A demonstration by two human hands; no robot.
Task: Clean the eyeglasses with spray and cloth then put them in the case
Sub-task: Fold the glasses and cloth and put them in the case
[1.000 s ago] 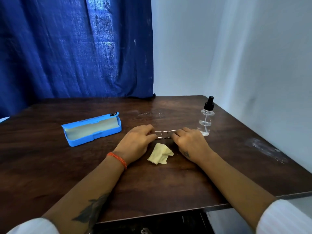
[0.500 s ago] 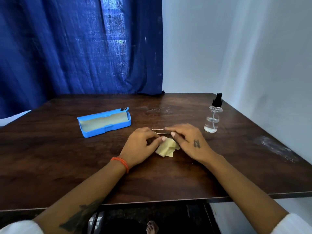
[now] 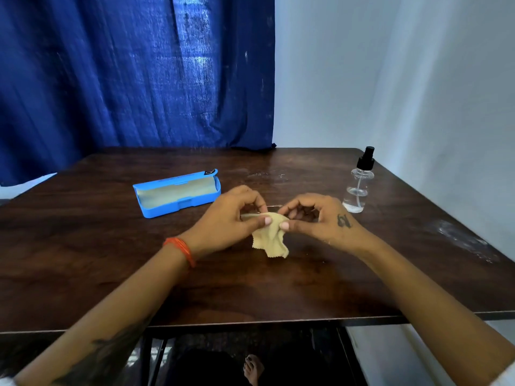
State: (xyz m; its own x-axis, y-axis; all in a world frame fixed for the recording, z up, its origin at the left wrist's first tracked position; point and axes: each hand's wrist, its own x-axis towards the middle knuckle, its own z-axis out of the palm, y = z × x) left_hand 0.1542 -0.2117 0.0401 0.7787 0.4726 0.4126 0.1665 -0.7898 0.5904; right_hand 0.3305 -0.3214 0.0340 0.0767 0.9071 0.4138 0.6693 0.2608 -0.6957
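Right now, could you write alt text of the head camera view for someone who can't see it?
A person's left hand and right hand pinch a yellow cleaning cloth between them above a dark wooden table, with thin-framed eyeglasses barely visible behind the fingers. An open blue eyeglass case lies to the left; a clear spray bottle stands upright to the right.

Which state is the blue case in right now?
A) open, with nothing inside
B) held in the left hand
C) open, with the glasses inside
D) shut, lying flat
A: the case lies open on the table, its pale lining bare, apart from both hands.
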